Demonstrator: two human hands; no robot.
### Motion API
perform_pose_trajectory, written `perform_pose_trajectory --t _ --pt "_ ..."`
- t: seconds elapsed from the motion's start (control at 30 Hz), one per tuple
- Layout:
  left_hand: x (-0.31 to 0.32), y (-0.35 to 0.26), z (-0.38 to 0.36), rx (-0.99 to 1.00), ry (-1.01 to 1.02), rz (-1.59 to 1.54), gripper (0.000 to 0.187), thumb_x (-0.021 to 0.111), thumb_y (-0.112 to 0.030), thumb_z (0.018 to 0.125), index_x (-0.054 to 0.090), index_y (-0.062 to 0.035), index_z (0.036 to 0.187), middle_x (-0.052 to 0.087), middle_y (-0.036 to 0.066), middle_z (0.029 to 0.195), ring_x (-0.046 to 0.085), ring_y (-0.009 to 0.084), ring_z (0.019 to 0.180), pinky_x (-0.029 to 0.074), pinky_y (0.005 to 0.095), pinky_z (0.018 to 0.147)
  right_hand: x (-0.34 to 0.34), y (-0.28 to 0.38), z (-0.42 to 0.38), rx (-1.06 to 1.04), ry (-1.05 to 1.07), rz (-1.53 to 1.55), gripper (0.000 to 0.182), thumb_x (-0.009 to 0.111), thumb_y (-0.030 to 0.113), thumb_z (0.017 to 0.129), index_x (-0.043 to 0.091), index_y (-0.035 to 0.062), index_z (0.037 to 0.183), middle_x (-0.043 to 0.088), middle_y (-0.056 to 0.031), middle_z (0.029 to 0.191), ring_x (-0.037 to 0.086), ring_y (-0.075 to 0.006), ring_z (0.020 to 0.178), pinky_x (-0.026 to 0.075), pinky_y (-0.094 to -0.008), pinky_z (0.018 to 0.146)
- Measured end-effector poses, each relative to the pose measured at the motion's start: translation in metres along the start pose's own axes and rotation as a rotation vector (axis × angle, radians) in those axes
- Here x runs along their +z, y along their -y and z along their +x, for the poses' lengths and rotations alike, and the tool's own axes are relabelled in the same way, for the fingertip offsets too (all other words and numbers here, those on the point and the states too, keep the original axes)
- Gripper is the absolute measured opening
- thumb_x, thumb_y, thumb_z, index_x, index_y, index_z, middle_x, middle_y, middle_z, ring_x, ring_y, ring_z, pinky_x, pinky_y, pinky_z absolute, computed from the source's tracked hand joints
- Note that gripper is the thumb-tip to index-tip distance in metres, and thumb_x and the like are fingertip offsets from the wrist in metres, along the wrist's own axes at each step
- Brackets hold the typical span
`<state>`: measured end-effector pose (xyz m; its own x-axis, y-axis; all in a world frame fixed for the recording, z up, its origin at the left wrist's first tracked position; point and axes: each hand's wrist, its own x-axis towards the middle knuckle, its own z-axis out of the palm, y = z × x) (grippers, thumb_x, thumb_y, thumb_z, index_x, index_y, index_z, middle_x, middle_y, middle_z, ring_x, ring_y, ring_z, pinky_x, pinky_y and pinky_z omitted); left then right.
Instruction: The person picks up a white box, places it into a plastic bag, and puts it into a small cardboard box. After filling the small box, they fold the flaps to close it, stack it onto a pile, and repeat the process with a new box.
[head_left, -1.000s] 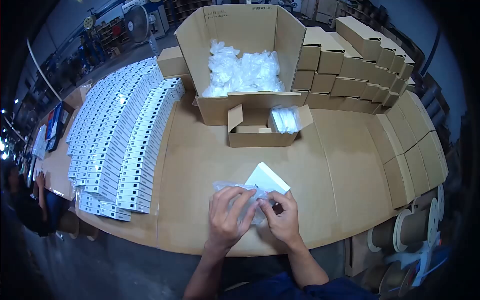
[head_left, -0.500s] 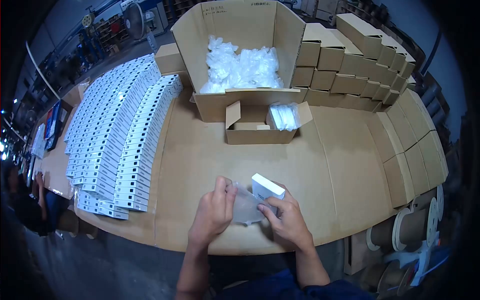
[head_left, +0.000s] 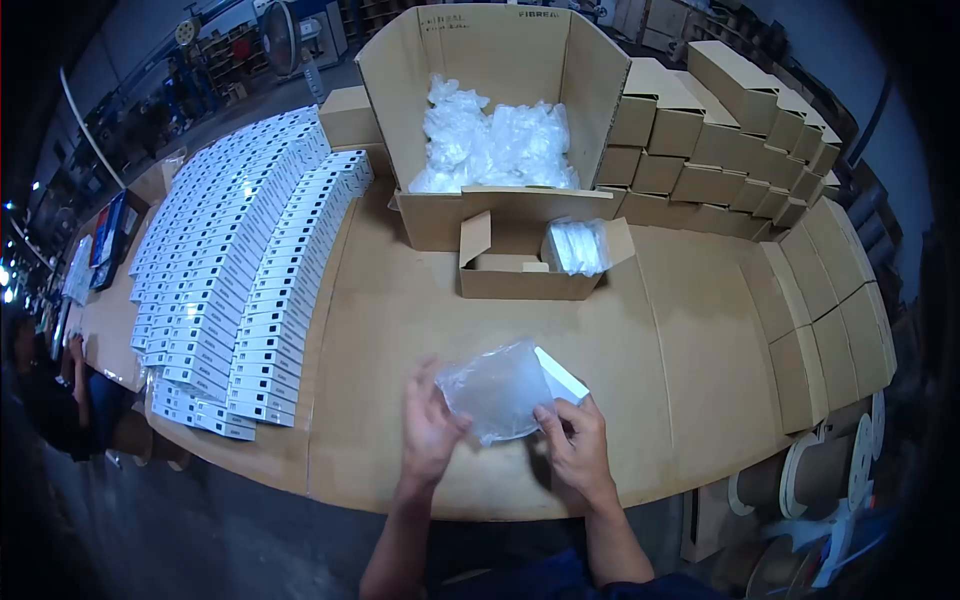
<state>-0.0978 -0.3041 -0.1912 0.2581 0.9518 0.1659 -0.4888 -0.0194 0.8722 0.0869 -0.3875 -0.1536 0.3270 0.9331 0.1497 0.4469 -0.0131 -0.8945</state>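
Note:
My right hand (head_left: 578, 442) grips a small white box (head_left: 562, 377) together with the edge of a clear plastic bag (head_left: 497, 392), thumb in front. The bag hangs flat and spread out to the left, covering part of the box. At the bag's left edge is my left hand (head_left: 432, 428), its fingers apart and slightly blurred. Beyond them stands a small open carton (head_left: 525, 285) with a stack of bagged white items (head_left: 577, 248) at its right end.
A large open carton (head_left: 430, 220) full of clear plastic bags stands at the back. Rows of white boxes (head_left: 270, 330) fill the left side. Brown cartons (head_left: 715, 185) are stacked at back right, more cartons (head_left: 835, 330) at right. A person (head_left: 70, 390) sits far left.
My left hand has loosened from a pinch to spread fingers. The bag has opened out flat and now overlaps the white box, which has tilted in my right hand.

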Motion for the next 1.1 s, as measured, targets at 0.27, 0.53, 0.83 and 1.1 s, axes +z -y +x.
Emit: perform_pose_trajectory --t 0.27,0.53,0.83,1.1 --pt "0.016 -0.005 -0.009 -0.156 0.006 0.416 0.06 0.085 -0.001 0.082 0.055 0.0035 0.133 0.068 0.012 0.12 0.066 0.0195 0.112 0.054 0.0344 0.099 -0.006 -0.009 0.006 -0.085 -0.003 0.172 0.017 0.067 0.007 0.096 0.074 0.0017 0.11 0.064 -0.0175 0.12 0.065 -0.0251 0.103 0.051 -0.0344 0.09" --pt "0.017 -0.021 -0.014 -0.054 0.156 0.702 0.039 0.088 -0.006 0.079 0.069 0.0052 0.112 0.074 0.014 0.109 0.073 0.02 0.099 0.057 0.0332 0.09 -0.055 -0.005 0.044 -0.379 -0.268 0.452 0.042 0.067 0.002 0.098 0.051 0.0061 0.137 0.059 -0.0124 0.121 0.061 -0.0192 0.102 0.05 -0.0316 0.091" --pt "0.018 -0.021 -0.014 -0.057 0.186 0.776 0.042 0.088 -0.009 0.08 0.068 0.0045 0.115 0.076 0.015 0.105 0.075 0.0223 0.099 0.058 0.0347 0.089 -0.059 0.031 0.07 -0.699 0.115 0.34 0.03 0.071 -0.013 0.079 0.066 0.0029 0.104 0.064 -0.0201 0.108 0.065 -0.0241 0.095 0.053 -0.0323 0.078" --pt "0.012 -0.02 -0.011 -0.091 0.244 0.775 0.053 0.086 -0.018 0.083 0.062 0.0004 0.126 0.075 0.021 0.108 0.074 0.0346 0.105 0.059 0.041 0.09 -0.055 0.042 0.079 -0.601 0.335 0.221 0.03 0.065 -0.015 0.075 0.074 0.0014 0.099 0.066 -0.0159 0.101 0.066 -0.0259 0.092 0.053 -0.0344 0.079"
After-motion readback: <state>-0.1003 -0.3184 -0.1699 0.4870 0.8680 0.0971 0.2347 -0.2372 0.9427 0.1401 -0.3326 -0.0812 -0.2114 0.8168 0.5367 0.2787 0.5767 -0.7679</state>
